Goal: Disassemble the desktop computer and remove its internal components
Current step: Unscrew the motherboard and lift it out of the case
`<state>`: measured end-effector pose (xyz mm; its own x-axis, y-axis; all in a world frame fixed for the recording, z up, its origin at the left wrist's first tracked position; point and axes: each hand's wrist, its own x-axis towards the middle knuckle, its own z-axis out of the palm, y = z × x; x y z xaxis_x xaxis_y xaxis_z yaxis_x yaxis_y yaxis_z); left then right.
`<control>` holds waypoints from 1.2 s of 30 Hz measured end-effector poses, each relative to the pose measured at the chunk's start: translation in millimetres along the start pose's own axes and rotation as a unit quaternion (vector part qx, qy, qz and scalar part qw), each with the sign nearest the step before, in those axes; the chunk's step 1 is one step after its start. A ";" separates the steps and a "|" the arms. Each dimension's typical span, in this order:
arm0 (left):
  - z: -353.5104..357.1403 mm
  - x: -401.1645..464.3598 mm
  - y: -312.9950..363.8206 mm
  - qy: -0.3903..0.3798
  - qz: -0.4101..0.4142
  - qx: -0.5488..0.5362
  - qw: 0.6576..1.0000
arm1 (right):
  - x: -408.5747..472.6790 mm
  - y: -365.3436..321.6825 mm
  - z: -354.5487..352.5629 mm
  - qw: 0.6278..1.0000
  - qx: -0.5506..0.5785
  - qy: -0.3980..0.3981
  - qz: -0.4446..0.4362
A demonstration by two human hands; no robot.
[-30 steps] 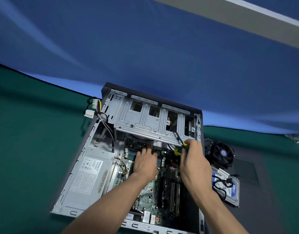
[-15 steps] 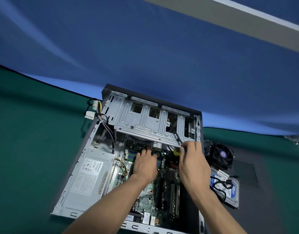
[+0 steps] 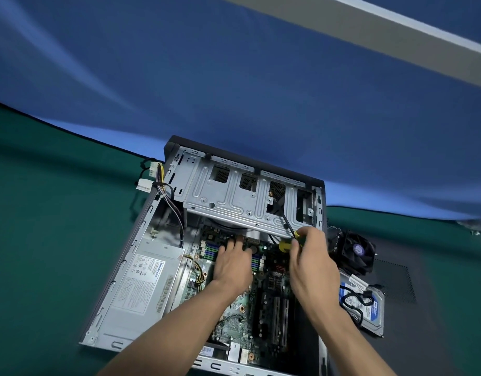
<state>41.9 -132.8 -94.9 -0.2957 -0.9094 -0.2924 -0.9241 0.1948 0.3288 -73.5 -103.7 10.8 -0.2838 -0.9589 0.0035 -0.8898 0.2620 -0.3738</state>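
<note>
head | case point(image 3: 141, 270) holds motherboard point(image 3: 263, 302) | left hand point(image 3: 233, 264) flat on it | right hand point(image 3: 309, 259) grips screwdriver point(image 3: 286, 241)

Both bare forearms reached up from the lower edge of the view into the computer case point(image 3: 141, 256). The left hand point(image 3: 232, 263) lay palm down near the middle of the case, fingers fairly straight and spread, pointing toward its far end. The right hand point(image 3: 311, 256), just to the right of it near the case's right wall, had fingers and thumb curled, pinching the yellow handle of a screwdriver point(image 3: 286, 241).
</note>
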 end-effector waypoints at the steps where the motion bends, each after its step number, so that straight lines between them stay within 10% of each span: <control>1: 0.0 -0.1 0.0 0.000 0.000 0.001 1.000 | 0.0 -0.2 -0.2 1.000 0.011 -0.001 -0.004; 36: 9.2 44.3 2.9 0.057 0.064 -0.084 0.993 | -7.0 8.4 3.4 1.000 0.018 0.001 -0.020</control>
<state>23.9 -169.2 -115.1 -0.3697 -0.9187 -0.1389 -0.8247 0.2556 0.5045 -77.8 -95.2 4.5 -0.2484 -0.9685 0.0201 -0.8873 0.2191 -0.4057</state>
